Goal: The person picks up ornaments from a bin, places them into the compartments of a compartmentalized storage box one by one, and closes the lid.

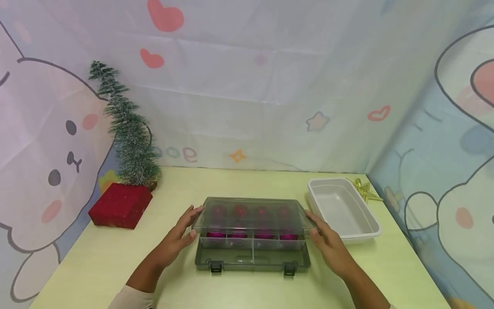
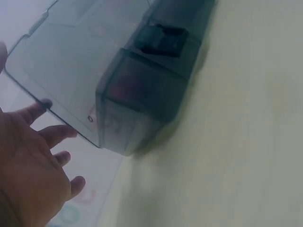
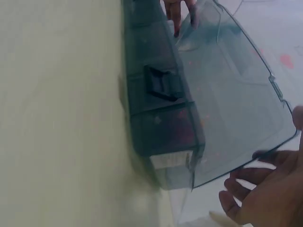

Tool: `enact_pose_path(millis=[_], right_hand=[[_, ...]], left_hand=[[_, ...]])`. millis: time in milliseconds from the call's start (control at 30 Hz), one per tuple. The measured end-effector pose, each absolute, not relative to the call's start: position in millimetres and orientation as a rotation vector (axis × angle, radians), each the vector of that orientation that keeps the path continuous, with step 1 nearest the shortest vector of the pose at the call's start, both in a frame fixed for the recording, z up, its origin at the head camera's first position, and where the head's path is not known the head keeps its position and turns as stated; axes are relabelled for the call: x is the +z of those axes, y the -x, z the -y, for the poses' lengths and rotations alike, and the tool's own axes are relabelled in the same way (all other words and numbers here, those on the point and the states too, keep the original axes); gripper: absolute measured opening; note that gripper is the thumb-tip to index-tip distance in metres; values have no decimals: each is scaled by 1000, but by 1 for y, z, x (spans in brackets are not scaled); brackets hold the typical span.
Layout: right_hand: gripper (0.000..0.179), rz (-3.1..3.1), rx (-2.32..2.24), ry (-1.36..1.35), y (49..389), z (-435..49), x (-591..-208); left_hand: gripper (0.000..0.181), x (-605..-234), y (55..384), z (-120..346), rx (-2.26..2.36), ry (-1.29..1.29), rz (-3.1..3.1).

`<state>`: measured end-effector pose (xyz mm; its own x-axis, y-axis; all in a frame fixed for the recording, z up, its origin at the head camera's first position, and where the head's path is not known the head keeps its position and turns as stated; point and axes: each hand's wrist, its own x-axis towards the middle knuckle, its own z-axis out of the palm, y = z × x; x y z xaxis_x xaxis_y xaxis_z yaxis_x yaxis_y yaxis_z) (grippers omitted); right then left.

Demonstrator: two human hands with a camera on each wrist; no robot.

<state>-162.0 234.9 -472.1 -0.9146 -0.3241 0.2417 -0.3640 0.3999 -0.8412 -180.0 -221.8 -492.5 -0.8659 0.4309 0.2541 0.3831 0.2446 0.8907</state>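
Note:
A smoky see-through plastic case [image 1: 252, 268] with compartments stands at the middle of the table. Its lid [image 1: 251, 219] is tilted up, leaving the front compartments uncovered. My left hand [image 1: 174, 241] holds the lid's left side, fingers at the edge in the left wrist view. On the opposite side, my right hand [image 1: 332, 249] holds the lid's edge, with fingertips along it in the right wrist view. Red shiny balls show through the lid in the back row. Purple shiny pieces [image 1: 264, 236] sit in the row before them, partly hidden. Two dark latches [image 1: 216, 267] are on the case's front.
A white plastic basin [image 1: 370, 229] stands right of the case, with a gold star ornament [image 1: 366, 191] behind it. At the left back, a small frosted artificial tree [image 1: 133, 141] leans above a red box [image 1: 119, 210]. A printed cloth [image 1: 251, 86] hangs behind the table.

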Motion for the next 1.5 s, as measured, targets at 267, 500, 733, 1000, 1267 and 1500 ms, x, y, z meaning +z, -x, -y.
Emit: enact_pose_path(millis=[267,500,733,1000,1267,1500], right_hand=[[55,2533,1455,-736,160,-247,-489],[54,2482,1600,-764,162,-248,-496],[56,2554,1646,-744,164,-244,-502],[49,2606,1611,-752,161,-242,-510],[54,2575,1673,-792,165,-241,-520],[32,2569,1706,-937,165,-244,-524]], left_hand=[[73,-505,182,227,1651,-811,-2489],[78,-514,184,228,1622,-796,-2489],[88,-522,182,233,1564,-806,-2545],[85,-527,181,235,1508,-868,-2560],[65,-528,181,233,1420,-810,-2655],[51,-529,181,229,1501,-999,-2538]])
